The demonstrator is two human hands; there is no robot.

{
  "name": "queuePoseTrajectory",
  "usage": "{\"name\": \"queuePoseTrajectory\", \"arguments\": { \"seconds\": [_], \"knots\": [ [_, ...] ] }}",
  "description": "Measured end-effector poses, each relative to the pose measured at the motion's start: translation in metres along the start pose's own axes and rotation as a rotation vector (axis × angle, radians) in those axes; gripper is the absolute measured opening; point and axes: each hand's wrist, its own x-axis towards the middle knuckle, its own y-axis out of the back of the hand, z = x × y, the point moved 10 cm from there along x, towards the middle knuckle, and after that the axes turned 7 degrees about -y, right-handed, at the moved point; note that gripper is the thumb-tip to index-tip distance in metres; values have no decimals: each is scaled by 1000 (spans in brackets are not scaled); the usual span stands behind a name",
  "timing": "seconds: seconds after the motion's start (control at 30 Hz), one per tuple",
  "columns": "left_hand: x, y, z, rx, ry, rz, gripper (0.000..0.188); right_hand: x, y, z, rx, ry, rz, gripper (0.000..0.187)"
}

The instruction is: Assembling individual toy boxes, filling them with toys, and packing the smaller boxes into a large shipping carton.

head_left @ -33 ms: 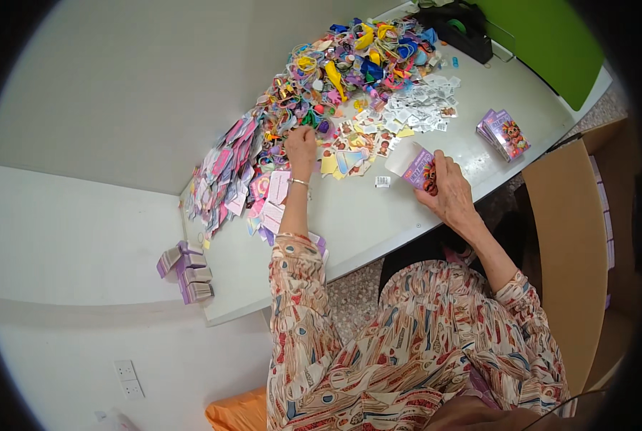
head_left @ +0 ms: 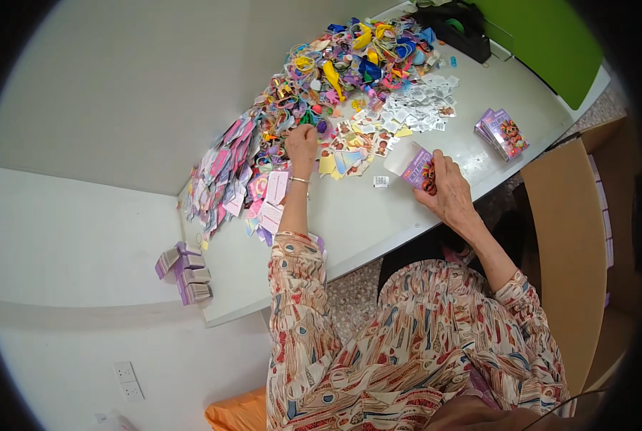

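My right hand point(head_left: 450, 190) grips a small purple box point(head_left: 419, 169) with a colourful picture on its front; its pale end flap stands open towards the pile. My left hand point(head_left: 302, 146) reaches to the near edge of a heap of small colourful trinkets point(head_left: 328, 79). Its fingers are closed, and what they hold, if anything, is hidden. Beside that hand are stickers and yellow cards point(head_left: 348, 154). A heap of pink and purple packets point(head_left: 224, 169) lies to its left. A small white barcode label point(head_left: 381, 182) lies flat between my hands.
Small white packets point(head_left: 425, 103) are spread beyond the right hand. Several purple boxes point(head_left: 504, 134) are stacked at the table's right. Bundled cards point(head_left: 186, 271) stand at the left edge. A black bag point(head_left: 454, 32) lies at the back; a large cardboard carton point(head_left: 566, 266) stands at right.
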Motion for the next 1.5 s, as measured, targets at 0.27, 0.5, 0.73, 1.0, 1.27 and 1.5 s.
{"name": "queuePoseTrajectory", "arguments": {
  "seconds": [0.27, 0.5, 0.73, 1.0, 1.27, 1.5],
  "knots": [
    [-37, -49, 99, -55, -293, -391, 32, 1, -4, 11, -1, -44, -40, 77],
    [-50, -15, 83, -2, -242, -259, 27, 0, -2, 9, 2, -49, -50, 77],
    [-37, 50, 16, 364, 85, -155, 25, 1, -2, 15, -7, -49, -34, 77],
    [2, -28, 3, 222, 0, -186, 32, 0, -1, 5, -36, -11, -1, 77],
    [1, -53, -11, 145, 100, -126, 26, 0, -1, 10, -34, -19, 2, 74],
    [-16, -45, -74, -163, 250, -210, 12, 2, -2, 1, -22, 14, 14, 71]
  ]
}}
